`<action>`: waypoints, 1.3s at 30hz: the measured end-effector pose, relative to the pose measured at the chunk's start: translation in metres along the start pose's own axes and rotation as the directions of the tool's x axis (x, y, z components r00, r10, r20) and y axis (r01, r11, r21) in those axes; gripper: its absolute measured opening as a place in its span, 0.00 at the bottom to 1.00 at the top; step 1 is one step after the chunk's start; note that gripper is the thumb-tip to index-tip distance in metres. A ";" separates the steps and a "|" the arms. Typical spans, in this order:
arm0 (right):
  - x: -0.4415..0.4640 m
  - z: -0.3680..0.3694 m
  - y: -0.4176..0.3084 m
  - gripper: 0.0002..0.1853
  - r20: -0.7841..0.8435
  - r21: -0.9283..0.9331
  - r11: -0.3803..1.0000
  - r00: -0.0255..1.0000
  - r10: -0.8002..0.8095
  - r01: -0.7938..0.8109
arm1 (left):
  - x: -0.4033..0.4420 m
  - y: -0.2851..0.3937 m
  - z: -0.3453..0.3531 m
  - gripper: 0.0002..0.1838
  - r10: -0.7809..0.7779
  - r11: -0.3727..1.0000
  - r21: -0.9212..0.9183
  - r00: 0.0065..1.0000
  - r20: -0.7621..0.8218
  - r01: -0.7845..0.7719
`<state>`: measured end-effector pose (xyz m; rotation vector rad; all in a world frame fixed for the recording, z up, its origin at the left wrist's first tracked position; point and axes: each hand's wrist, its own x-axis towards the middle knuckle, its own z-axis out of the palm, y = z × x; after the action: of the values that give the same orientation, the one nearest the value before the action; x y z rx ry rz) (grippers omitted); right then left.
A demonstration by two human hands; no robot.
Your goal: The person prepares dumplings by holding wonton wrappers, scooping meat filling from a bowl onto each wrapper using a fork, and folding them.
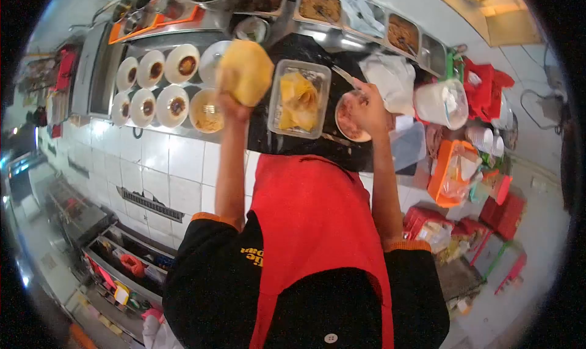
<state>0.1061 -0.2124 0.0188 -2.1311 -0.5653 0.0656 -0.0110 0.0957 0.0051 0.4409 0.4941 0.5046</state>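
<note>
My left hand (231, 104) is closed on a stack of yellow dough wrappers (247, 71), raised beside the bowls. A clear plastic tub (274, 108) in front of me holds more yellow pieces (299, 99), some folded and piled up. To its right, a bowl of pink minced meat (347, 122) sits under my right hand (371, 110). That hand grips a flat metal utensil (344, 75), its visible end pointing up and left; whether it is a knife or a spoon handle I cannot tell.
Several white bowls (173, 105) with dark sauce line the steel counter at left; one bowl (206, 111) contains noodles. Metal food trays (320, 6) run along the back. At right are a white tub (441, 102), a plastic bag (390, 80) and an orange basket (448, 172).
</note>
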 end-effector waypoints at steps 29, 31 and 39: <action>-0.055 -0.103 0.054 0.06 0.197 -0.735 0.674 0.927 0.318 -0.075 | -0.045 -0.086 0.025 0.28 -0.585 0.805 0.187 0.805 0.098 0.563; -0.046 -0.127 0.037 0.13 0.198 -0.346 0.909 0.928 0.314 -0.234 | -0.047 -0.088 0.027 0.28 -0.607 0.786 0.213 0.790 0.087 0.580; -0.025 -0.111 -0.062 0.13 0.052 0.177 0.980 0.995 0.083 -0.091 | -0.074 -0.096 0.092 0.32 -0.665 0.737 0.393 0.694 0.276 0.549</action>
<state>0.0886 -0.2776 0.1296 -1.9823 -0.4731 0.2060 0.0154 -0.0455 0.0539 0.6016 0.2832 -0.3272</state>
